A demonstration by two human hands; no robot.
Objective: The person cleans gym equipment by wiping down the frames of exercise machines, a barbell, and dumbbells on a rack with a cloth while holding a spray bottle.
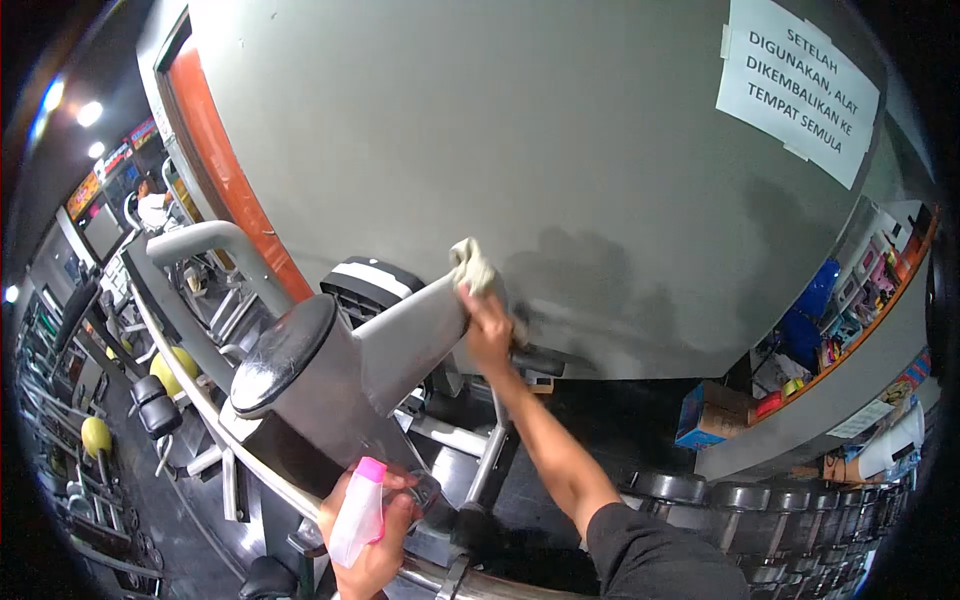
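My right hand (pixel 488 325) is closed around a pale cloth (pixel 472 266), which presses on the end of a grey metal arm of a gym machine (pixel 410 335). Low in the view, my left hand (pixel 365 535) grips a spray bottle (pixel 358 515) with a pink top and a translucent body. The bottle is tilted, beside the machine's thick grey column. A dark, glossy oval cap (pixel 285 355) tops that column. Part of the cloth is hidden behind my fingers.
A grey wall with a paper sign (pixel 800 85) stands ahead. Dumbbells (pixel 740 495) line a rack at lower right, below a counter holding small items. A cardboard box (pixel 715 412) sits on the floor. Gym machines and yellow balls (pixel 175 371) fill the left; a person (pixel 152 205) is far back.
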